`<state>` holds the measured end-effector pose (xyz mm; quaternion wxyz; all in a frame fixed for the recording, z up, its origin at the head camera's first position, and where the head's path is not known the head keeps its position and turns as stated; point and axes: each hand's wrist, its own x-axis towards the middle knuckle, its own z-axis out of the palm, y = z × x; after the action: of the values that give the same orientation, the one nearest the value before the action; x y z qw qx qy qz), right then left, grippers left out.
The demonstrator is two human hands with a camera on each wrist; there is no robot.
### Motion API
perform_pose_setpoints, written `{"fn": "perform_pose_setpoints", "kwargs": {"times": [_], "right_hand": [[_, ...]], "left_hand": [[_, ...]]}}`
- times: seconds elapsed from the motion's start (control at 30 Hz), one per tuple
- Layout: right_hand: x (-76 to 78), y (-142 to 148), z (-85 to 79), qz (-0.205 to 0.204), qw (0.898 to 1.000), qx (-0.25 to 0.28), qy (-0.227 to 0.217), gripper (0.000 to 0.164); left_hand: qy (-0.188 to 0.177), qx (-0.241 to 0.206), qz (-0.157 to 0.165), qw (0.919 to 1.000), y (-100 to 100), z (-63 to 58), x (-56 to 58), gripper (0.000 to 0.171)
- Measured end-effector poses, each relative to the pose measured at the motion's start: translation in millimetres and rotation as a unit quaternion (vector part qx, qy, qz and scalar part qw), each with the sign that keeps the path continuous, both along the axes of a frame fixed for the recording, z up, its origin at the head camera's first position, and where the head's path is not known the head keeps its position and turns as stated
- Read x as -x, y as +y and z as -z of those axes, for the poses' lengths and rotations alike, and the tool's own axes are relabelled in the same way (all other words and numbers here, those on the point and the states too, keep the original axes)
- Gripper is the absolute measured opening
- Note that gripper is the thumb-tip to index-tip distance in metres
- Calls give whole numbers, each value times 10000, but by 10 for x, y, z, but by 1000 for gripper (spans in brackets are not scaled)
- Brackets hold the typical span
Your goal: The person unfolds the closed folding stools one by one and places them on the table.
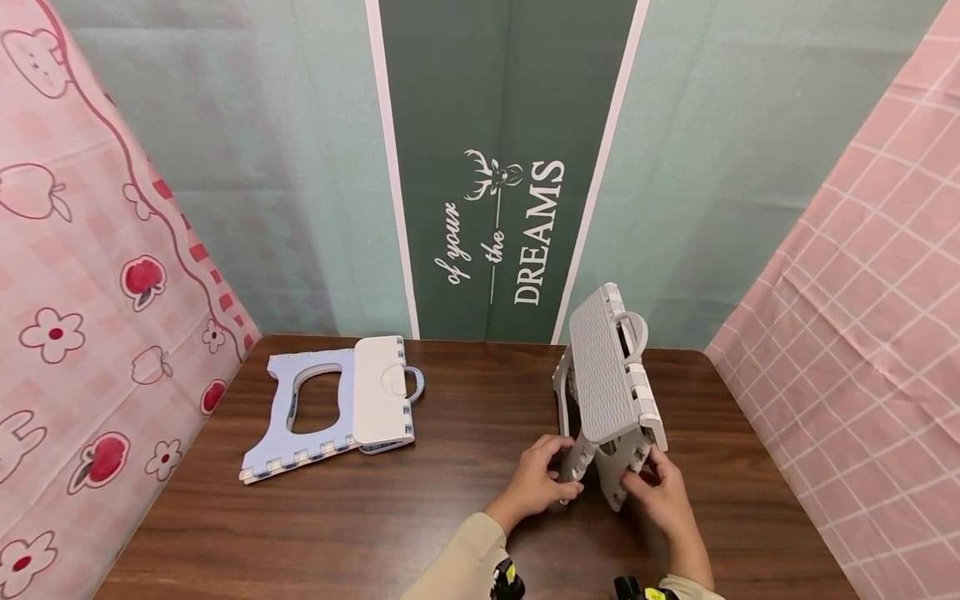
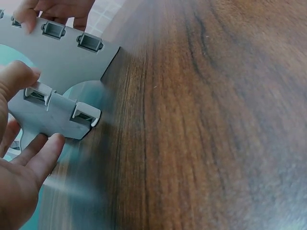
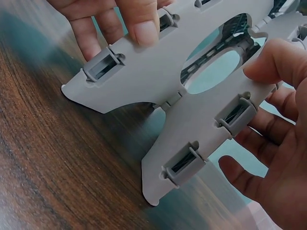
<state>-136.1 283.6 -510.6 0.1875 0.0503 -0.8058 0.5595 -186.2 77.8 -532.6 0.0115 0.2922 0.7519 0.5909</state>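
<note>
A grey folding stool [image 1: 606,371] stands on the right half of the table, its ribbed seat tilted and its legs partly spread. My left hand [image 1: 534,483] grips the near left leg, thumb on its inner face and fingers round the outer side. On the near right leg, my right hand [image 1: 663,493] holds the edge, with its thumb against the leg panel [image 3: 206,112]. The legs meet at a hinged middle, beside an oval opening. A loop handle [image 1: 636,336] sticks out along the seat's right edge.
A second folding stool, blue and white [image 1: 378,396], lies folded flat on the left of the brown wooden table [image 1: 465,400]. A green printed cloth [image 1: 495,100] hangs behind the table. Pink patterned cloths [image 1: 862,267] hang at both sides.
</note>
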Motion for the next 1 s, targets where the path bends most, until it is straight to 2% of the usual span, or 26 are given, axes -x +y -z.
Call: {"fn": "perform_pose_setpoints", "kwargs": {"times": [0.23,0.47,0.67,1.0], "right_hand": [[-9,26,-3,82,9992,264,-285,40],[-10,57,-4,139,9989,306,-330,39],[-9,84,19,157,9984,441,-319,44],[-13,148,39,210,9973,611,-335,45]], "left_hand": [[44,-26,-30,10000,11,1,-6,55],[71,28,-16,10000,3,10,-2,56],[86,51,0,10000,-13,32,2,57],[-35,79,19,10000,-15,34,1,58]]}}
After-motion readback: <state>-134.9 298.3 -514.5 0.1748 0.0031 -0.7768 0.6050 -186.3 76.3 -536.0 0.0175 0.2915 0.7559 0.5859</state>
